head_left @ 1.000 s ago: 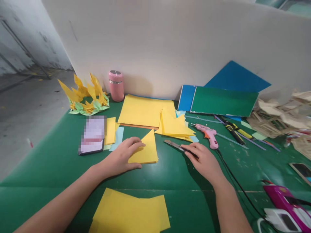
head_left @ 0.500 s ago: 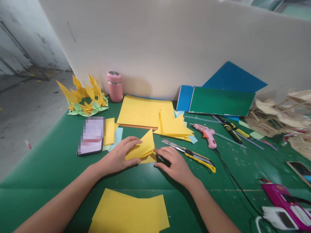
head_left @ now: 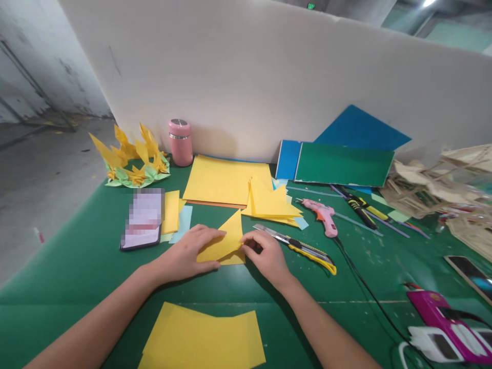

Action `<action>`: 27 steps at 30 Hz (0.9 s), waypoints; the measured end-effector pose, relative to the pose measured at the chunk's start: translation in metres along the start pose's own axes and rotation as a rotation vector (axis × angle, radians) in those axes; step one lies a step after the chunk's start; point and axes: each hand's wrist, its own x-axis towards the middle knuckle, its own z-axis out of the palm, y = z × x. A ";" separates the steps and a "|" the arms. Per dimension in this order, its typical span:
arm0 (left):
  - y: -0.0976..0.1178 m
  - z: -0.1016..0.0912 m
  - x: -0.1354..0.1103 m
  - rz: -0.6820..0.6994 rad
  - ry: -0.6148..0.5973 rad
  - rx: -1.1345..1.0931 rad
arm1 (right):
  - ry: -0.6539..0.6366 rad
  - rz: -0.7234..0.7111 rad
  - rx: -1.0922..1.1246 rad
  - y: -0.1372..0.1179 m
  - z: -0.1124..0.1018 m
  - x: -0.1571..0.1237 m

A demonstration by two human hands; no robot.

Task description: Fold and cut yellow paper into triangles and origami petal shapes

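Backdrop: white panel (head_left: 230,77) standing along the far edge of a green table (head_left: 77,271), with a grey floor (head_left: 49,169) visible on the left.
Work piece: folded yellow paper (head_left: 226,237) lay near the table's middle, between the two hands, one pointed corner aimed away from the person and its upper layer raised off the lower one on the near side.
Left hand (head_left: 194,249): rested on the left part of that paper, thumb and fingers spread apart, the thumb at the near edge.
Right hand (head_left: 267,256): thumb and forefinger pinched the paper's right edge.
Cutter: yellow-handled utility knife (head_left: 298,244) lay flat, just beyond the right hand, blade end pointing left.
Behind the hands: large yellow sheet (head_left: 219,179) lay flat, with a pile of pointed yellow folds (head_left: 269,200) overlapping its right corner.
Right of the pile: pink glue gun (head_left: 325,215) lay on its side, its black cord running toward the near right corner.
Left side: phone (head_left: 144,220) with a blurred-out screen, yellow slips (head_left: 171,212) just beside it, and an orange-and-green paper crown (head_left: 137,177) farther back, near a pink flask (head_left: 180,146).
Far right: green board (head_left: 344,164) leaned in front of a blue one (head_left: 357,125).
Nearest the person: more yellow sheets (head_left: 203,333), overlapping.
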 end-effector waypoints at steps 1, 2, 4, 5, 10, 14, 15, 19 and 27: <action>0.000 0.000 0.000 0.025 0.000 0.004 | 0.004 -0.041 -0.013 0.000 0.000 0.000; 0.000 -0.001 0.001 0.052 0.002 0.008 | 0.013 -0.083 -0.022 0.001 -0.001 0.000; -0.001 -0.002 0.001 0.100 0.002 0.012 | 0.044 -0.151 -0.022 0.002 -0.002 0.000; -0.002 -0.003 0.001 0.114 0.004 0.009 | 0.066 -0.172 -0.016 0.003 -0.003 0.000; -0.006 -0.011 -0.002 0.040 0.096 -0.054 | 0.160 -0.161 0.022 0.006 -0.004 -0.002; 0.002 -0.018 -0.005 -0.044 0.197 -0.087 | 0.206 -0.140 0.041 0.007 -0.004 -0.003; 0.007 -0.020 -0.007 -0.056 0.226 -0.078 | 0.216 -0.134 0.046 0.007 -0.004 -0.003; 0.035 -0.035 -0.020 0.002 0.294 0.054 | 0.254 -0.108 0.058 0.010 -0.005 -0.002; 0.074 0.011 -0.073 0.275 0.018 0.361 | 0.236 -0.081 0.166 0.011 -0.004 -0.001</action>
